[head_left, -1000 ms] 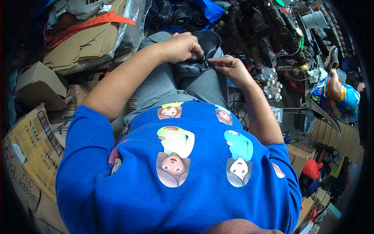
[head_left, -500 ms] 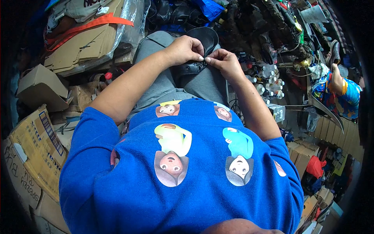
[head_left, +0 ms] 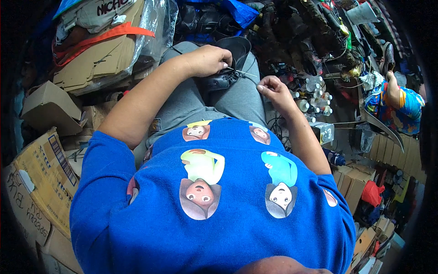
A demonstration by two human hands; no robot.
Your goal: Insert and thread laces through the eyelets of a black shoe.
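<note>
A black shoe [head_left: 216, 84] rests on my lap between the grey trouser legs, its raised dark flap or collar [head_left: 239, 45] standing at the far end. My left hand [head_left: 207, 60] is over the shoe, thumb and fingers pinched at its opening. From those fingertips a thin, pale, needle-like strand [head_left: 244, 72] stretches to the right across the shoe. Its exact kind is too fine to tell. To the right of the shoe, my right hand [head_left: 276, 95] is closed, thumb against curled fingers, apart from the shoe. Whatever it may pinch is too small to make out.
Flattened cardboard [head_left: 98, 61] with an orange strap lies at the far left, near an open carton [head_left: 50, 107]. Several small bottles [head_left: 315, 102] stand right of my knee. A person in bright patterned clothing [head_left: 401, 109] is at the right edge. Dark shoes are heaped ahead.
My hands, together at the shoe before, are now apart. The right one has moved right and nearer to me; the left has shifted slightly left. The pale strand now shows between them.
</note>
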